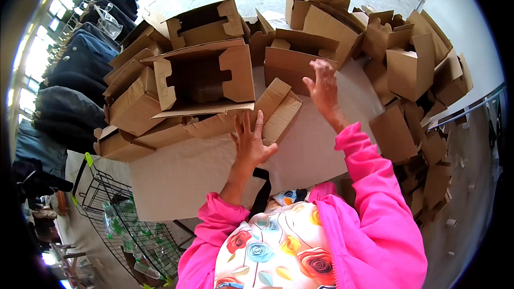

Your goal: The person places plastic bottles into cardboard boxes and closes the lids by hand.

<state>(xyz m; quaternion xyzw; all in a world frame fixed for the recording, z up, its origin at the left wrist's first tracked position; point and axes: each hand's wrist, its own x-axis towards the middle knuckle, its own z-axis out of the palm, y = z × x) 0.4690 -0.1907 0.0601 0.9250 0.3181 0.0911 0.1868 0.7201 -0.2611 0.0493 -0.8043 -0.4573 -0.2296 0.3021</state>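
My left hand (250, 142) has its fingers spread, their tips at the lower front edge of a large brown cardboard box (238, 69). That box lies with its open mouth toward me and notched flaps at its sides. My right hand (323, 90) is raised with fingers apart, holding nothing, in front of another open cardboard box (286, 67). Whether its fingertips touch that box I cannot tell. Between my hands a smaller cardboard box (284, 112) rests tilted. All of these are on a table with a pale cover (176, 182).
More open boxes (203, 27) are piled at the back and left of the table. A tall heap of boxes (409, 69) stands on the right. Dark garments (80, 64) hang at the left. A black wire cart (99, 208) holding plastic bottles (111, 218) stands at the near left.
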